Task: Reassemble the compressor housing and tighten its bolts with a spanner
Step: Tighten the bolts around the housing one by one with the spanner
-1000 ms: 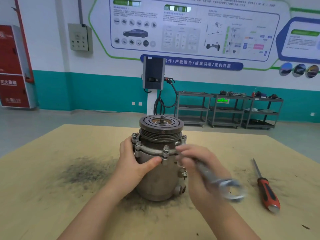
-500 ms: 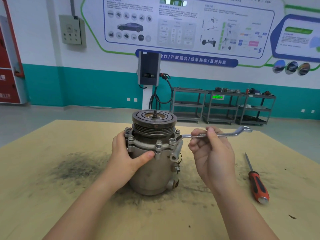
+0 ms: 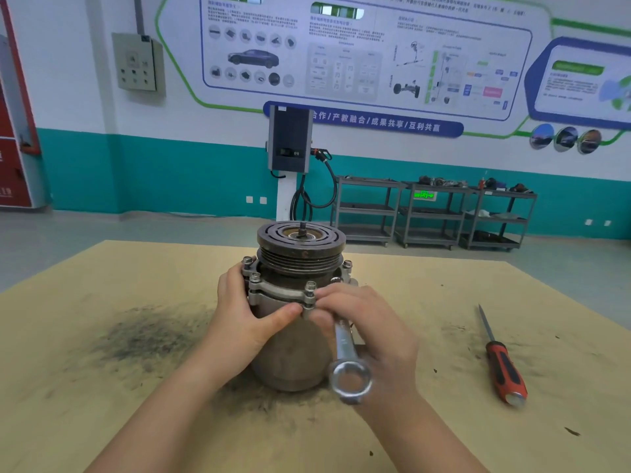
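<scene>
2 hands (image 3: 251,314) on ribbed metal compressor (image 3: 296,302)

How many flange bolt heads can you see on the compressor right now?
4: two on the compressor's left flange, one at the front by the right hand, one at the right rear. Others may be hidden.

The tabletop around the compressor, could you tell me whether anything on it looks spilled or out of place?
Yes: a dark, sooty smear of grime stains the tabletop left of the compressor, with finer specks around its base. The red-handled screwdriver lies loose to the right, untouched.
</scene>
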